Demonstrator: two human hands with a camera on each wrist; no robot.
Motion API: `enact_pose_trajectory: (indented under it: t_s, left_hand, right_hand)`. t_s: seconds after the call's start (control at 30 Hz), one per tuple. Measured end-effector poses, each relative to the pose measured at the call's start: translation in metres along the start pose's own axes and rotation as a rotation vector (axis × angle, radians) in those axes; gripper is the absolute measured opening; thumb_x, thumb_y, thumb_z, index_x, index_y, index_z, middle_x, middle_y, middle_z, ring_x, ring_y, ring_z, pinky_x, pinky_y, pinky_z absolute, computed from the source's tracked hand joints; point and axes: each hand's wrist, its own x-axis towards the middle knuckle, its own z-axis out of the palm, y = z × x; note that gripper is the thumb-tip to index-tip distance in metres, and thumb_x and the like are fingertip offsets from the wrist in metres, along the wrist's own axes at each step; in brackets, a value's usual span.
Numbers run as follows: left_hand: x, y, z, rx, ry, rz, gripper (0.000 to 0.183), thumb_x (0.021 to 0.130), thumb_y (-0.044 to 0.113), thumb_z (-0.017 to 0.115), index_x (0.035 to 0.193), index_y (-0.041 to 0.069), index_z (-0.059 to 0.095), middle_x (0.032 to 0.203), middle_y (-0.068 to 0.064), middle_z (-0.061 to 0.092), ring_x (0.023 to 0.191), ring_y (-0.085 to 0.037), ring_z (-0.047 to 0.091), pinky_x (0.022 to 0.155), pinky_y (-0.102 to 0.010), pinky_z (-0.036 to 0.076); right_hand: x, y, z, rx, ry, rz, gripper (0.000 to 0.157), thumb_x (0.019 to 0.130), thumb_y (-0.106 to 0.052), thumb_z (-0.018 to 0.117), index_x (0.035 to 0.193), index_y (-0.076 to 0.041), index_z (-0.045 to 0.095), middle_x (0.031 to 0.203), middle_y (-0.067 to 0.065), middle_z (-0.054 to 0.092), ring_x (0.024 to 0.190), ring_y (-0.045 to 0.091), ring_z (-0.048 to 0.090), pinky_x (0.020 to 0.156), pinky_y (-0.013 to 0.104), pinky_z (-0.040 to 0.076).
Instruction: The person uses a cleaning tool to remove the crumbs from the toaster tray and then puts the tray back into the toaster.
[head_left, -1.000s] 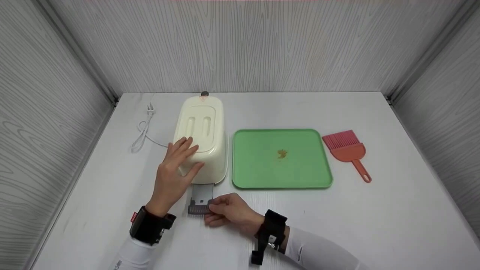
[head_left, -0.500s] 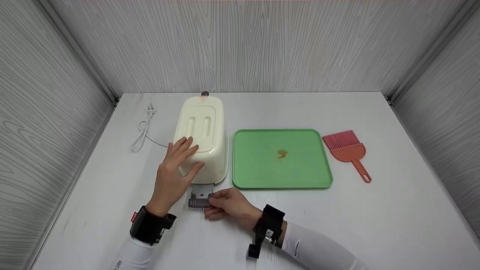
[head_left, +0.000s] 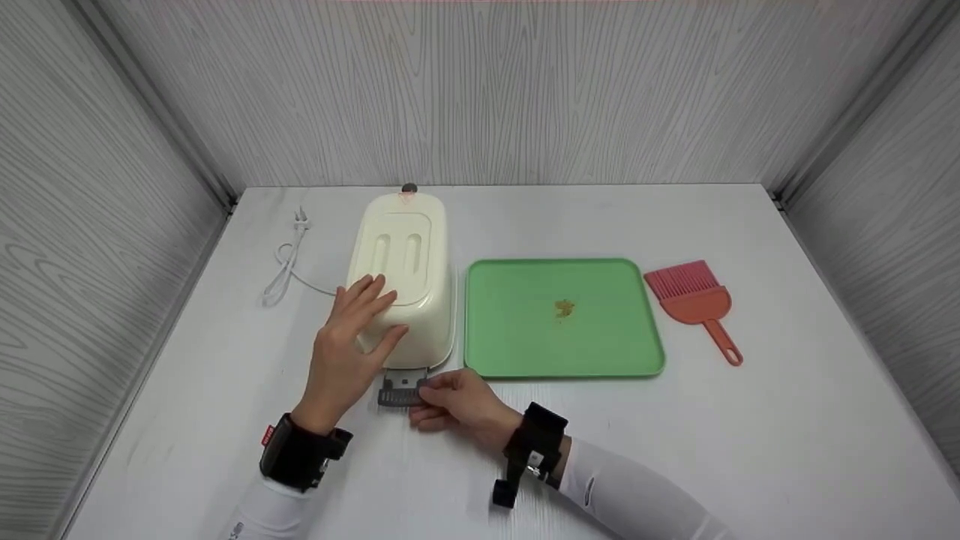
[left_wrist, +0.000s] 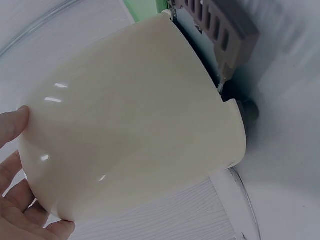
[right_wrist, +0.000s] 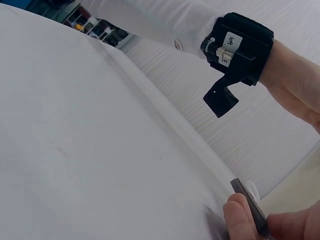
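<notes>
A cream toaster (head_left: 401,259) with a ribbed cover over its top stands left of the middle. My left hand (head_left: 345,360) holds its near end, fingers over the top edge and thumb toward the front. In the left wrist view, thumb and fingertips touch the smooth end wall of the toaster (left_wrist: 135,120). A grey crumb tray (head_left: 401,396) sticks partly out from under that end. My right hand (head_left: 461,405) pinches the right end of its slotted handle between thumb and fingers. The right wrist view shows the dark edge of the crumb tray (right_wrist: 250,207) in that pinch.
Right of the toaster lies a green tray (head_left: 517,352) with a small heap of brown crumbs (head_left: 564,308). Beyond it are a red brush and orange dustpan (head_left: 696,304). A white cord with a plug (head_left: 289,262) lies to the left.
My right hand has moved away from me with the crumb tray, and less of the tray sticks out of the toaster. The left hand has stayed in place.
</notes>
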Motion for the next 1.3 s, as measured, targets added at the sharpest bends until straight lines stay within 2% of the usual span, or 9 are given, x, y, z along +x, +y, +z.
enact_pose_trajectory:
  t_s: [0.43,0.6,0.8,0.9,1.3]
  left_hand:
    - [0.0005,0.0004,0.0006,0.004,0.009,0.008,0.049,0.084,0.007,0.087,0.130,0.000,0.070,0.145,-0.018,0.060,0.141,-0.036,0.050,0.125,-0.060,0.026]
    - [0.0008,0.0007,0.0002,0.001,0.011,0.006,0.049,0.084,0.007,0.086,0.129,0.001,0.070,0.145,-0.017,0.060,0.141,-0.035,0.050,0.125,-0.060,0.026]
    - [0.0008,0.0006,0.0005,-0.007,0.012,-0.002,0.048,0.085,0.008,0.086,0.129,0.001,0.070,0.145,-0.016,0.060,0.142,-0.033,0.049,0.127,-0.056,0.026]
    - [0.0008,0.0009,0.0005,-0.007,0.015,0.000,0.048,0.084,0.007,0.086,0.129,0.000,0.070,0.145,-0.016,0.060,0.142,-0.034,0.050,0.126,-0.057,0.026]
    - [0.0005,-0.0005,0.0019,-0.006,0.023,0.003,0.048,0.084,0.007,0.086,0.129,0.000,0.070,0.145,-0.017,0.060,0.141,-0.035,0.050,0.129,-0.052,0.024]
  right_hand:
    - [0.0043,-0.0051,-0.0014,0.019,0.013,0.004,0.019,0.103,-0.001,0.060,0.113,0.013,0.069,0.093,0.025,0.075,0.078,0.021,0.077,0.078,0.032,0.066]
    - [0.0058,-0.0056,-0.0008,0.030,0.038,0.008,0.019,0.103,-0.001,0.060,0.114,0.012,0.069,0.094,0.026,0.075,0.078,0.021,0.078,0.077,0.032,0.066]
    - [0.0087,-0.0072,-0.0011,0.037,0.076,-0.001,0.021,0.103,-0.002,0.061,0.117,0.012,0.068,0.104,0.024,0.075,0.087,0.024,0.078,0.080,0.031,0.065]
    - [0.0093,-0.0076,-0.0011,0.033,0.087,-0.002,0.022,0.102,-0.002,0.061,0.118,0.012,0.068,0.106,0.023,0.075,0.090,0.026,0.078,0.081,0.031,0.065]
    - [0.0073,-0.0077,0.0035,0.057,0.131,-0.018,0.020,0.102,-0.001,0.061,0.117,0.012,0.066,0.108,0.022,0.075,0.088,0.026,0.078,0.079,0.032,0.066]
